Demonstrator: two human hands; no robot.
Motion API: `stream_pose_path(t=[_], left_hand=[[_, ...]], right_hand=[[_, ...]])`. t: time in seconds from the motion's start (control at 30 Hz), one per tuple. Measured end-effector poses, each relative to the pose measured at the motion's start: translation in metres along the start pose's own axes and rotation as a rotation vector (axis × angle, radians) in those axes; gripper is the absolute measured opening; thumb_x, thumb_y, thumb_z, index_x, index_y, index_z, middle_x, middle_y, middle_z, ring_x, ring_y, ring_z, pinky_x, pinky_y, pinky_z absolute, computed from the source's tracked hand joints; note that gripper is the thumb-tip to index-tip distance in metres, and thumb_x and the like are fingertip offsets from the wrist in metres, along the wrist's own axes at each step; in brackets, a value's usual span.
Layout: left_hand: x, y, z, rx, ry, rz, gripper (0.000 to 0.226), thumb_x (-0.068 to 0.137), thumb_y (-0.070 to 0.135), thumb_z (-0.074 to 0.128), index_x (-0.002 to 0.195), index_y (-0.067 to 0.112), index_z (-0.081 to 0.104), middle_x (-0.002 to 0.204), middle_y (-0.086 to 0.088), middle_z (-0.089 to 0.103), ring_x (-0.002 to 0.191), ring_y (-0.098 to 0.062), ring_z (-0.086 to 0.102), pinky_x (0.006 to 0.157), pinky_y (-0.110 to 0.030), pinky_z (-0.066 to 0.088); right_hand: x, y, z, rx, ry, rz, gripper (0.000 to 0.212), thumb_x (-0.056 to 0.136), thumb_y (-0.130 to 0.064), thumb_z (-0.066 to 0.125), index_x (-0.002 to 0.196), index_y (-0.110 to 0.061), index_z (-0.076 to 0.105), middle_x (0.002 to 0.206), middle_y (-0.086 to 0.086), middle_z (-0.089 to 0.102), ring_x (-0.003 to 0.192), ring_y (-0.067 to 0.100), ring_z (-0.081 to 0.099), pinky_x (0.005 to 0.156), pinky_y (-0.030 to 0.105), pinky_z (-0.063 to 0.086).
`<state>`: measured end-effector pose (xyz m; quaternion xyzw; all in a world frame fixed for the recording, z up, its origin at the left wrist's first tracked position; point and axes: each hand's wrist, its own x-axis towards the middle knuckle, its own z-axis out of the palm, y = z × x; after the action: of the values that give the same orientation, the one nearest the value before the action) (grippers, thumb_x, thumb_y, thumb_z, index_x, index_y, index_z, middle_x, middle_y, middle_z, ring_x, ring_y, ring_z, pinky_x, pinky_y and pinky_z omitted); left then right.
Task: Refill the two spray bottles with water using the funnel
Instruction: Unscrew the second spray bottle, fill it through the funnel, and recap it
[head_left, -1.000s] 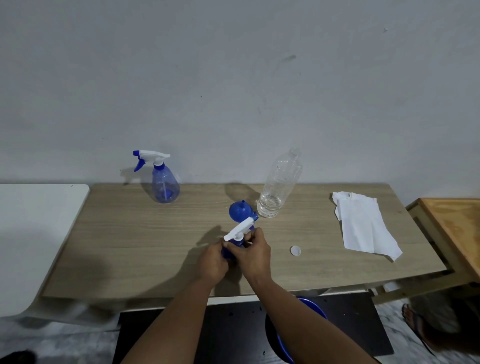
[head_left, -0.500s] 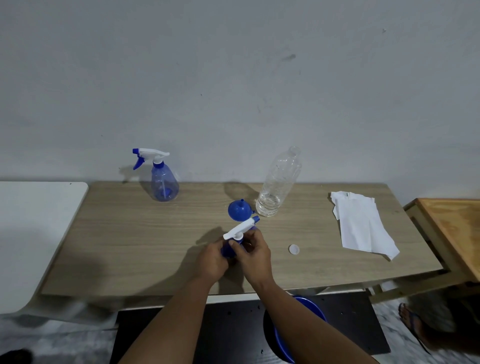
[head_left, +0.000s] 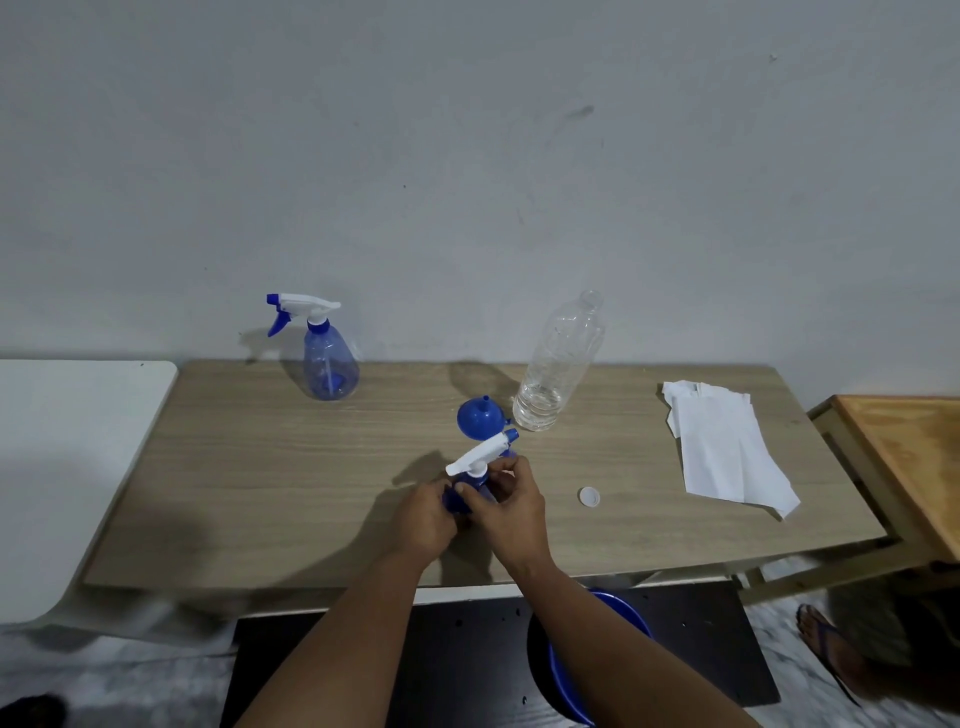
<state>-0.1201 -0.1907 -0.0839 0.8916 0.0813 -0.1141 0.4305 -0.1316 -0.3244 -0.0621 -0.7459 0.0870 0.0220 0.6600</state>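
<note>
In the head view, both forearms are being extended forward over the near edge of the wooden table (head_left: 260, 467), the hands meeting near its middle; a small blue spray bottle (head_left: 460, 496) is being gripped by the left hand (head_left: 423, 519), fingers curled round its body, while the collar under its white trigger head (head_left: 480, 454) is being pinched by the fingers of the right hand (head_left: 511, 512); most of this bottle is being hidden by the hands, so its water level cannot be told; a second spray bottle (head_left: 324, 358), translucent blue plastic, is being left upright at the back left, well apart; a blue funnel (head_left: 480, 418) is lying mouth down just behind the hands, beside a clear ribbed plastic bottle (head_left: 561, 364), uncapped, with a little water; a round white cap (head_left: 588, 497) and a creased white cloth (head_left: 727, 447) are lying to the right; a blue basin (head_left: 613, 613) below is being partly covered by the right forearm.
</note>
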Motion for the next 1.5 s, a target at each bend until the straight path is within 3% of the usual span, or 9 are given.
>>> stream_pose_path(t=[0.13,0.33,0.53,0.7,0.87,0.97,1.23,1.4,1.5], left_hand=[[-0.001,0.001,0.000,-0.008,-0.018,-0.030,0.026,0.080,0.018,0.075,0.105,0.021,0.069,0.090,-0.004,0.074,0.083,-0.023,0.069,0.070,-0.030,0.049],[-0.001,0.000,0.001,-0.059,-0.025,-0.006,0.033,0.074,0.018,0.078,0.105,0.026,0.071,0.090,0.004,0.074,0.083,-0.018,0.069,0.069,-0.027,0.047],[0.000,-0.001,0.000,-0.068,-0.032,0.003,0.041,0.075,0.021,0.080,0.115,0.025,0.069,0.094,0.003,0.074,0.084,-0.017,0.067,0.076,-0.029,0.051],[-0.001,-0.002,0.001,-0.048,-0.018,-0.003,0.032,0.080,0.014,0.073,0.111,0.021,0.070,0.097,0.000,0.074,0.088,-0.019,0.068,0.072,-0.026,0.048],[-0.001,0.001,0.000,-0.069,-0.031,-0.007,0.045,0.078,0.018,0.079,0.121,0.019,0.067,0.101,-0.002,0.075,0.088,-0.018,0.067,0.077,-0.027,0.049],[-0.001,-0.001,0.000,-0.074,-0.024,0.002,0.042,0.076,0.018,0.080,0.116,0.019,0.070,0.099,-0.002,0.075,0.086,-0.018,0.068,0.073,-0.025,0.047],[-0.003,0.001,0.002,-0.019,0.003,-0.059,0.041,0.083,0.012,0.073,0.123,0.019,0.066,0.104,-0.005,0.074,0.094,-0.023,0.069,0.087,-0.037,0.055],[-0.012,0.004,0.008,-0.054,0.098,-0.081,0.027,0.094,0.007,0.054,0.113,0.016,0.070,0.100,-0.003,0.074,0.090,-0.019,0.068,0.081,-0.032,0.054],[-0.014,0.009,0.009,-0.124,0.145,-0.144,0.021,0.096,0.014,0.052,0.104,0.019,0.070,0.097,-0.002,0.074,0.087,-0.017,0.067,0.080,-0.031,0.053]], right_hand=[[-0.003,-0.006,-0.004,-0.057,-0.046,-0.105,0.037,0.088,-0.034,0.076,0.120,-0.048,0.066,0.110,-0.016,0.078,0.109,0.004,0.073,0.093,0.024,0.059],[0.004,-0.002,-0.007,-0.057,-0.003,-0.090,0.032,0.081,-0.024,0.086,0.108,-0.030,0.071,0.103,-0.011,0.079,0.103,0.007,0.075,0.093,0.033,0.062],[0.000,-0.004,-0.010,-0.074,-0.062,-0.151,0.031,0.091,-0.019,0.073,0.119,-0.030,0.072,0.110,-0.008,0.078,0.109,0.014,0.074,0.096,0.036,0.060],[0.003,-0.005,-0.009,-0.069,-0.031,-0.094,0.033,0.082,-0.016,0.085,0.109,-0.026,0.067,0.103,-0.011,0.078,0.101,0.010,0.076,0.091,0.032,0.062],[0.002,-0.003,-0.011,-0.130,-0.083,-0.160,0.031,0.090,-0.024,0.070,0.120,-0.029,0.070,0.109,-0.013,0.077,0.106,0.011,0.073,0.095,0.031,0.060],[0.005,-0.003,-0.010,-0.112,-0.060,-0.095,0.029,0.087,-0.021,0.080,0.113,-0.029,0.068,0.106,-0.013,0.077,0.104,0.008,0.074,0.091,0.033,0.063],[0.004,-0.005,0.001,-0.164,-0.028,-0.086,0.023,0.091,-0.022,0.077,0.106,-0.038,0.075,0.105,-0.008,0.077,0.099,0.007,0.073,0.092,0.036,0.061],[-0.002,-0.003,0.014,-0.140,0.059,-0.062,0.039,0.090,-0.023,0.079,0.090,-0.061,0.070,0.097,-0.015,0.076,0.092,0.001,0.073,0.079,0.016,0.057],[-0.003,-0.005,0.016,-0.165,0.068,-0.031,0.029,0.090,-0.025,0.078,0.090,-0.052,0.070,0.092,-0.016,0.075,0.088,0.002,0.072,0.078,0.022,0.059]])
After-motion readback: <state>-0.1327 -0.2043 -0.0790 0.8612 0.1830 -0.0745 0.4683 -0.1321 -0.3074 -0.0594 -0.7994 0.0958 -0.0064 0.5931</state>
